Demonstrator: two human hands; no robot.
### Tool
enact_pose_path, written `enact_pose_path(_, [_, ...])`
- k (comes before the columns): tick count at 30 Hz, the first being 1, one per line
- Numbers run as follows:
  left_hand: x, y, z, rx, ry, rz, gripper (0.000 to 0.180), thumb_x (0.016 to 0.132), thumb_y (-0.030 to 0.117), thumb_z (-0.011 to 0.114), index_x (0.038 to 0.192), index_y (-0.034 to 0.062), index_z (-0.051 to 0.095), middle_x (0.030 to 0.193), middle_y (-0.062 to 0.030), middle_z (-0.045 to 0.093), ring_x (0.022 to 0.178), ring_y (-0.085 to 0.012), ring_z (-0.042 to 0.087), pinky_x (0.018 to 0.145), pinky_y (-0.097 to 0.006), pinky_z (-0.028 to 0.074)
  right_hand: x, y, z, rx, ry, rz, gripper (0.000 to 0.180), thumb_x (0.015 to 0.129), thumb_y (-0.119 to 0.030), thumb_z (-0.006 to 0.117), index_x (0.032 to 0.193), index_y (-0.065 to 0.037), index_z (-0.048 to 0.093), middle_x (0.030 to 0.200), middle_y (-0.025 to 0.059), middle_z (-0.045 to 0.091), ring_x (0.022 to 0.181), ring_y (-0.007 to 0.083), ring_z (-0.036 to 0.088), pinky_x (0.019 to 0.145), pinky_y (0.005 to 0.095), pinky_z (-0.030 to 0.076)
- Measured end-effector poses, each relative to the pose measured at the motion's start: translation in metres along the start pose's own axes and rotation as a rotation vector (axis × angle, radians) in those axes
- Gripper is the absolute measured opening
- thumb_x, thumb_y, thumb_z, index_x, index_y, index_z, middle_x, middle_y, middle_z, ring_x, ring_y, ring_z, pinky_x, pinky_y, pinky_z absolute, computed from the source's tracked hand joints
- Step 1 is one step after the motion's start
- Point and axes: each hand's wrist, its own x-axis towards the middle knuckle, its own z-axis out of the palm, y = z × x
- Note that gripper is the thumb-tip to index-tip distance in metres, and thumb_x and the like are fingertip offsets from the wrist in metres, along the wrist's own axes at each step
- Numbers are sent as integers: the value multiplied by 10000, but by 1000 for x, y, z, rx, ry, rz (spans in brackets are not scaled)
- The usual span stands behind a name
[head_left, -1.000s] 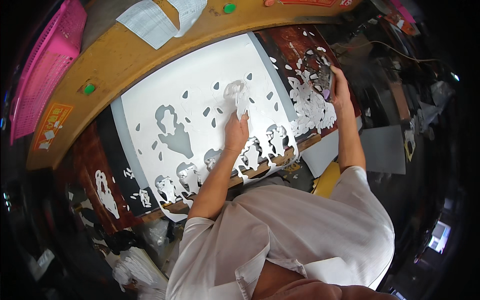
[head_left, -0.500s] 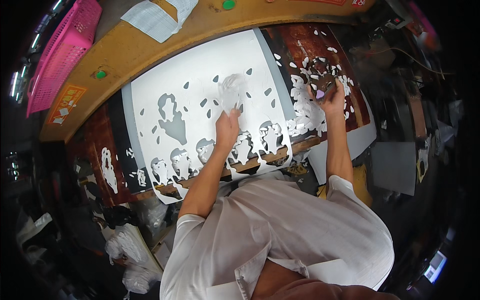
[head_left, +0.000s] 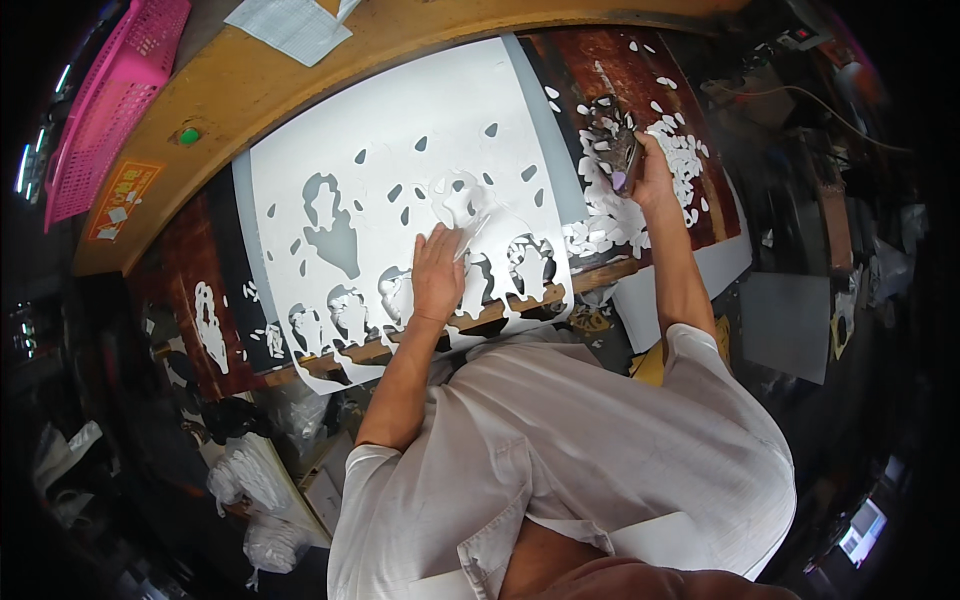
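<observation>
Premises: a craft workshop. Evidence: a worn wooden counter (head_left: pixel 250 90) carrying a large white cut-out sheet (head_left: pixel 400 210), scattered white offcuts (head_left: pixel 680 160), a pink plastic basket (head_left: pixel 110 100) and cluttered surroundings.

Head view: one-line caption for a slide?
Left hand presses a white die-cut sheet; right hand holds a small tool over white cut-outs.

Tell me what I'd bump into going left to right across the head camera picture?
Pink basket → green button → white cut-out sheet → left hand → right hand holding a dark tool.
</observation>
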Motion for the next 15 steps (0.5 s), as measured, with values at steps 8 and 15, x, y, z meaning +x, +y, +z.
enact_pose_path(8, [-1,4,-16,-227,64,-141,338,1072,149,564,1370,4,632,1306,-255,681,1298,-474,609,1193,-521,416,-10,80,10,-1135,96,-865,549,880,-323,791,1363,-68,734,1346,182,671,1177,318,679,1001,393,547])
enact_pose_path(15, [-50,-15,-103,-1206,44,-824,413,1166,289,483,1399,-30,605,1196,-152,763,1042,-202,740,956,-357,594,-60,104,71,-1551,-23,-1129,463,952,-250,706,1374,-60,711,1338,242,694,1171,368,700,1014,457,560])
